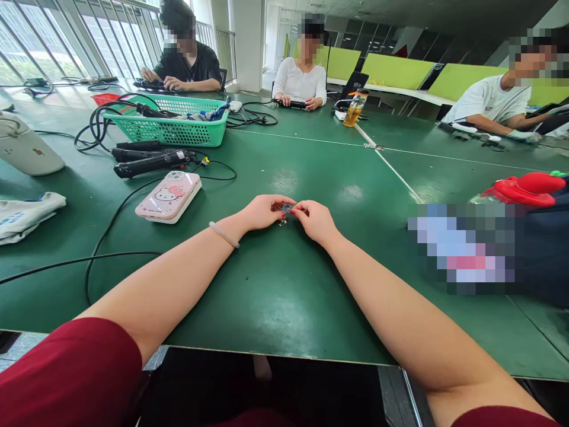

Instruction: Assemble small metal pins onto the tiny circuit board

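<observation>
Both hands meet over the middle of the green table (284,314). My left hand (262,212), with a pale bangle (223,235) on its wrist, is closed around a small dark, patterned object (285,208) whose exact kind is too small to tell. A little metal clasp (283,223) hangs just below the fingers. From the other side, the thumb and forefinger of my right hand (316,220) pinch the object's right edge. The fingers hide most of it.
Left of my hands lie a pink-and-white case (169,197), black hair-straightener-like tools (153,162) and a black cable (111,222). Behind stands a green basket (178,131). A bottle (354,110) is farther back; a red item (524,188) sits right. Several people sit around the table.
</observation>
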A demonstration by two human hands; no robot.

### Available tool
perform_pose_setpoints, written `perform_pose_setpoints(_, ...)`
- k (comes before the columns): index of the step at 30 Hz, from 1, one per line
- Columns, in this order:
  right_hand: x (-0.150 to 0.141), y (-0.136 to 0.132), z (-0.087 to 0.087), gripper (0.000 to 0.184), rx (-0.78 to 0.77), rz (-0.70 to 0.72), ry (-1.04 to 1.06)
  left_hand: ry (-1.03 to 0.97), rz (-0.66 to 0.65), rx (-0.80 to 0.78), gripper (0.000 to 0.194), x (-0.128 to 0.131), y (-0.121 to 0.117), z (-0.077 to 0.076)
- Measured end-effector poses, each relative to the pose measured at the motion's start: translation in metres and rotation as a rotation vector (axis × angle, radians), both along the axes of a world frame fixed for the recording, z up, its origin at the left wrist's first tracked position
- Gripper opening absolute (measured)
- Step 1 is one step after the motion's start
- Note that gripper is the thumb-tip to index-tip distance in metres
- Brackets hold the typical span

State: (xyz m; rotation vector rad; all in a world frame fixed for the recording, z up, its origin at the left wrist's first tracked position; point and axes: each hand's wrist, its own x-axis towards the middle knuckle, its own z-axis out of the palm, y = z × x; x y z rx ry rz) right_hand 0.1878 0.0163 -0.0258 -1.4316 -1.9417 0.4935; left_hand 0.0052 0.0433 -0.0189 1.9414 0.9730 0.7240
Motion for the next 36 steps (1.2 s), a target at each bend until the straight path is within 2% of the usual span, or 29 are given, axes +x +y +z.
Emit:
perform_pose_setpoints(5, 0.0, 0.0, -0.002, 0.015, 0.026, -0.012, 0.049, 0.079, -0.006, 0.07, 0.043, -0.001, -0.004, 0.007)
perform_pose_setpoints(9, 0.0, 0.0, -0.003, 0.016, 0.06, -0.018, 0.075, 0.087, 0.004, 0.104, 0.045, -0.001, -0.003, 0.007)
perform_pose_setpoints(16, -0.002, -0.005, 0.001, 0.019, 0.089, -0.044, 0.055, 0.016, 0.014, 0.03, 0.042, -0.001, -0.002, 0.007)
perform_pose_setpoints(21, -0.003, -0.007, 0.002, 0.014, 0.052, 0.014, -0.111, 0.091, 0.19, 0.08, 0.029, -0.006, 0.002, 0.01)
perform_pose_setpoints(26, -0.007, -0.009, 0.003, 0.01, 0.029, 0.131, -0.197, 0.004, 0.289, -0.056, 0.03, -0.009, 0.007, 0.008)
perform_pose_setpoints(36, -0.007, -0.01, 0.006, 0.006, 0.002, 0.109, -0.232, -0.002, 0.217, 0.044, 0.031, -0.007, 0.006, 0.006)
